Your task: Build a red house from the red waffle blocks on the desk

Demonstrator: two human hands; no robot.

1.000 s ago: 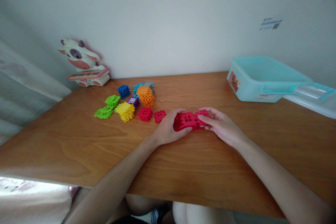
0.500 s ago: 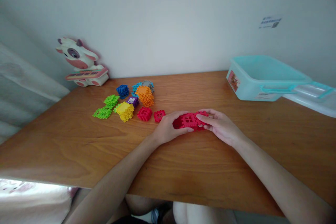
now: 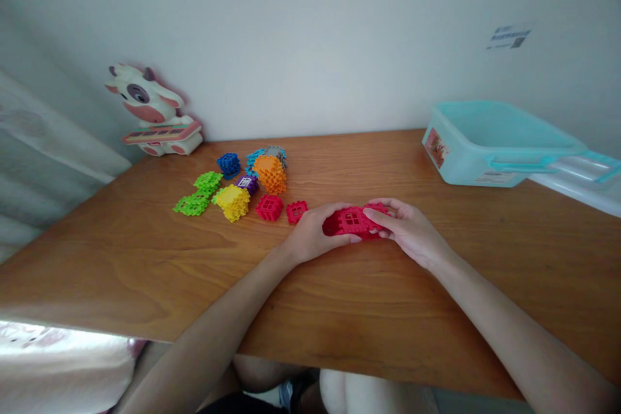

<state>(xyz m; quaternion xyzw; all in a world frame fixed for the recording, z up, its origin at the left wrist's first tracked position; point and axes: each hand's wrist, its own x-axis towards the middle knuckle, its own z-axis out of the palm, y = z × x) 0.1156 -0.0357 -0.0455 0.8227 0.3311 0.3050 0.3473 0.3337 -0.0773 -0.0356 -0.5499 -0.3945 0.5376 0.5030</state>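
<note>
A cluster of joined red waffle blocks [image 3: 353, 220] rests on the wooden table [image 3: 339, 297], gripped from both sides. My left hand [image 3: 313, 236] wraps its left end with thumb along the front. My right hand [image 3: 410, 231] closes on the right end, fingers over the top. Just left of my left hand lie two loose red blocks, one small [image 3: 295, 211] and one larger [image 3: 269, 207]. Further left sit a yellow block pile [image 3: 233, 202], green blocks [image 3: 198, 194], an orange pile [image 3: 270, 174], a purple piece [image 3: 248, 182] and a blue block [image 3: 228, 164].
A turquoise plastic bin [image 3: 490, 145] stands at the back right with its lid [image 3: 582, 181] lying beside it. A cow-shaped toy keyboard [image 3: 152, 113] leans against the wall at back left. The table's near edge runs just above my knees.
Both hands have kept hold of the red cluster, squeezing it slightly closer together. The view has shifted a little; nothing else on the table has moved.
</note>
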